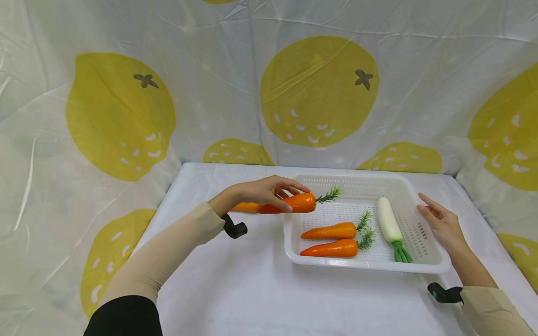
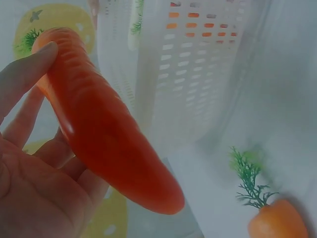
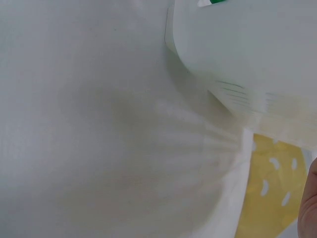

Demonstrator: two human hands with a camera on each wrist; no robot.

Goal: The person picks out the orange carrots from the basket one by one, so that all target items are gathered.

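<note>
- With our left hand (image 1: 269,190) we pinch a carrot (image 1: 303,203) between thumb and fingers, over the white basket's (image 1: 365,264) left rim, leafy end inward.
- Our right hand (image 1: 443,226) is beside the basket's right wall, fingers fairly straight; we cannot tell whether it touches.
- Inside, we see two carrots (image 1: 332,230) side by side, left of a white radish (image 1: 387,219).
- Another carrot (image 2: 278,221) lies on our worktop (image 1: 227,289), outside the basket.
</note>
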